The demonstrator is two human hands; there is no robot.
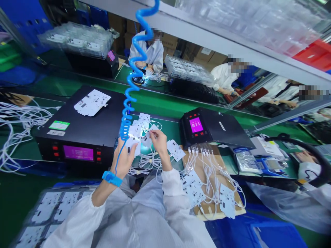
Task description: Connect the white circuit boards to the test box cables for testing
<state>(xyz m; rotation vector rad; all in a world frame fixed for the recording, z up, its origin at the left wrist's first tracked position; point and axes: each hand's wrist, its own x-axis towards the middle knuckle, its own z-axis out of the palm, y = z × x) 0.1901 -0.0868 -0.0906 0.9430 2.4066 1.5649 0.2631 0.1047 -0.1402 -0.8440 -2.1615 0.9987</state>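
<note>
My left hand [124, 156], with a blue wrist strap [112, 178] and coiled blue cord [134, 65], holds a white circuit board [134, 135] by its lower edge, thumb on top. To its right, my right hand [158, 140] has thumb and fingers pinched together at the edge of a small pale piece [147, 140], whose exact shape is unclear. Another white board [144, 119] lies just behind them. White cables [148, 162] are bundled below, between my wrists. A separate board [176, 150] rests to the right of my right hand.
Black test boxes stand left [85, 120] and right [217, 127]. Cabled boards lie on cardboard [214, 158] at the right front. White cables [23, 124] pile up at far left. A shelf beam [207, 38] crosses above. Other people sit opposite; another person's hand is at far right.
</note>
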